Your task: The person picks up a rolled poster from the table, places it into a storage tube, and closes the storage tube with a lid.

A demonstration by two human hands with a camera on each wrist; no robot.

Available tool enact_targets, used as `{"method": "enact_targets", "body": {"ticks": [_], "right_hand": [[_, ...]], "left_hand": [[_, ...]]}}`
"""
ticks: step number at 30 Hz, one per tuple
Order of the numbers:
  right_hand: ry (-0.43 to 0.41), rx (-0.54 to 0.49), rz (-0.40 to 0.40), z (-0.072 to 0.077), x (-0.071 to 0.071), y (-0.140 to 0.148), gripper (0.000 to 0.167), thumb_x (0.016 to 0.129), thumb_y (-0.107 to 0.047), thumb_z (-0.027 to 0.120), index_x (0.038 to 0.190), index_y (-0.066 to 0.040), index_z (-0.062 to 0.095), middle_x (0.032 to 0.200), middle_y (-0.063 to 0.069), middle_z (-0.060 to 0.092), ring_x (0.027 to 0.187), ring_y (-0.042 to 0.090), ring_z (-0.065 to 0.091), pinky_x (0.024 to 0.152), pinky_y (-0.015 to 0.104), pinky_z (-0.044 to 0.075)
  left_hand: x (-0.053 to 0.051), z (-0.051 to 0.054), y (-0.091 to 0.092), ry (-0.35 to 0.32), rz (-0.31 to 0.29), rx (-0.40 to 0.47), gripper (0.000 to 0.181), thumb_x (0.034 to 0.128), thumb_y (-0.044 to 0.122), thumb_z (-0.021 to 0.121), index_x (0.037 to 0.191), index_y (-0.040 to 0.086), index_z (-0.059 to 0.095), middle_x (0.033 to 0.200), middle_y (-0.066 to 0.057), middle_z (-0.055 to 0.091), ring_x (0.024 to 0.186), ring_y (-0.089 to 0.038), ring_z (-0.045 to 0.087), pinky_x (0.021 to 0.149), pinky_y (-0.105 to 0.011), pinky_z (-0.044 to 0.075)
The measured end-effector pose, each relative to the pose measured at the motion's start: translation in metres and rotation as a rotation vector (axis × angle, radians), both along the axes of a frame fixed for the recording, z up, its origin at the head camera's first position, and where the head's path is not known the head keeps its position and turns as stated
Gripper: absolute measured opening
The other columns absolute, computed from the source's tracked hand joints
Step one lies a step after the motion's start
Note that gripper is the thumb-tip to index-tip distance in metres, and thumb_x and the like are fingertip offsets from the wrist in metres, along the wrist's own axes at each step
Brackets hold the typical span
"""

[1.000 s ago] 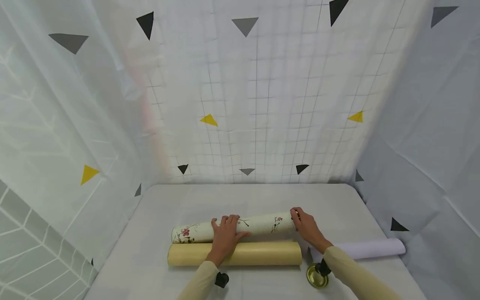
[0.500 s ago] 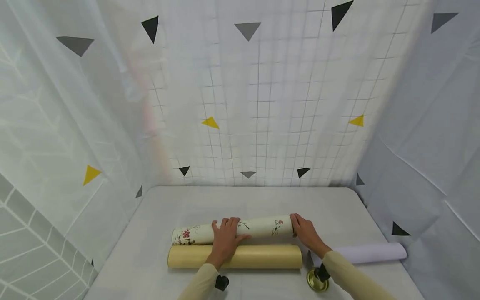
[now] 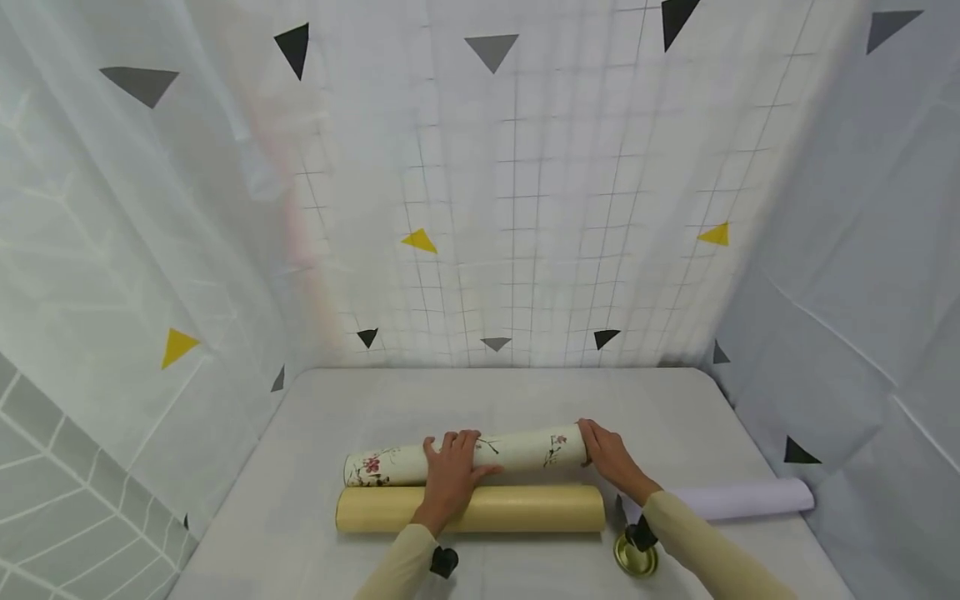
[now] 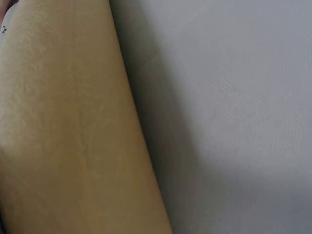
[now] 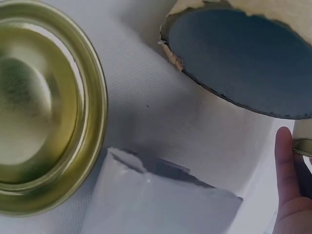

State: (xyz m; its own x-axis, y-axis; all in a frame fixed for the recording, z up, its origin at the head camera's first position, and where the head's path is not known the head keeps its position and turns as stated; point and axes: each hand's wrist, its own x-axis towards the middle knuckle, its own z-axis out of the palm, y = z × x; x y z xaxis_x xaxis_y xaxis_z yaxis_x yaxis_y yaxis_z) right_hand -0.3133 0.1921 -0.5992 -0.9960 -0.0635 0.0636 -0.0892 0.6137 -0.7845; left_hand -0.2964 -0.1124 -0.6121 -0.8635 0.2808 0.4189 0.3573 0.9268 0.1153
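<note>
A white cardboard tube [image 3: 525, 450] with a pink blossom print lies across the table, its right end slightly farther back. My left hand [image 3: 452, 475] grips it left of its middle, fingers over the top and thumb toward the near side. At its right end, my right hand [image 3: 611, 457] holds the rim area. In the right wrist view a thin gold metal edge [image 5: 303, 146] shows beside my fingers; its full shape is out of frame. Just in front lies a tan tube [image 3: 536, 510], under my left wrist. Its open, ragged-edged hollow end [image 5: 239, 58] faces the right wrist camera.
A round gold lid [image 3: 636, 557] lies right of the tan tube, beneath my right wrist. A lavender roll [image 3: 750, 498] extends to the table's right edge, its near end [image 5: 165, 204] creased. Hanging white sheets [image 3: 510, 208] surround the white table [image 3: 345, 400].
My right fingers shift slightly at the blossom tube's end. My left hand and both tubes hold their places. The head view dips and returns a little.
</note>
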Motion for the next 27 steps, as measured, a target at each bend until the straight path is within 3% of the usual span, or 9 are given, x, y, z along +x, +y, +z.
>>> {"method": "enact_targets", "body": {"ticks": [5, 10, 19, 27], "right_hand": [[-0.017, -0.031, -0.003, -0.003, -0.002, 0.000, 0.045, 0.114, -0.038, 0.030, 0.125, -0.008, 0.062, 0.087, 0.010, 0.067, 0.070, 0.017, 0.061, 0.066, 0.027, 0.050], [-0.079, -0.127, -0.009, -0.006, -0.001, -0.004, 0.048, 0.113, -0.041, 0.033, 0.134, -0.007, 0.058, 0.100, 0.014, 0.068, 0.075, 0.018, 0.062, 0.068, 0.031, 0.057], [-0.192, -0.224, -0.019, 0.002, -0.001, -0.013, 0.059, 0.110, -0.049, 0.039, 0.142, -0.001, 0.051, 0.117, 0.020, 0.063, 0.089, 0.021, 0.065, 0.075, 0.039, 0.064], [-0.260, -0.225, 0.027, 0.005, -0.001, -0.012, 0.059, 0.109, -0.051, 0.040, 0.142, -0.003, 0.048, 0.122, 0.018, 0.062, 0.095, 0.021, 0.065, 0.080, 0.040, 0.062]], "left_hand": [[-0.001, 0.001, 0.000, 0.006, 0.004, 0.005, 0.072, 0.0837, 0.069, 0.062, 0.135, 0.019, 0.060, 0.130, 0.000, 0.069, 0.120, -0.023, 0.061, 0.105, -0.063, 0.039], [-0.002, 0.000, -0.001, -0.027, -0.010, 0.027, 0.070, 0.0842, 0.069, 0.061, 0.134, 0.019, 0.061, 0.131, 0.000, 0.068, 0.121, -0.024, 0.060, 0.105, -0.064, 0.038], [0.000, 0.002, -0.001, -0.021, -0.021, 0.028, 0.069, 0.0841, 0.067, 0.063, 0.134, 0.020, 0.061, 0.130, 0.001, 0.068, 0.119, -0.023, 0.060, 0.104, -0.062, 0.038], [0.000, -0.002, -0.002, 0.009, -0.014, 0.007, 0.071, 0.0840, 0.070, 0.061, 0.134, 0.020, 0.061, 0.129, 0.001, 0.068, 0.119, -0.022, 0.060, 0.103, -0.062, 0.039]]}}
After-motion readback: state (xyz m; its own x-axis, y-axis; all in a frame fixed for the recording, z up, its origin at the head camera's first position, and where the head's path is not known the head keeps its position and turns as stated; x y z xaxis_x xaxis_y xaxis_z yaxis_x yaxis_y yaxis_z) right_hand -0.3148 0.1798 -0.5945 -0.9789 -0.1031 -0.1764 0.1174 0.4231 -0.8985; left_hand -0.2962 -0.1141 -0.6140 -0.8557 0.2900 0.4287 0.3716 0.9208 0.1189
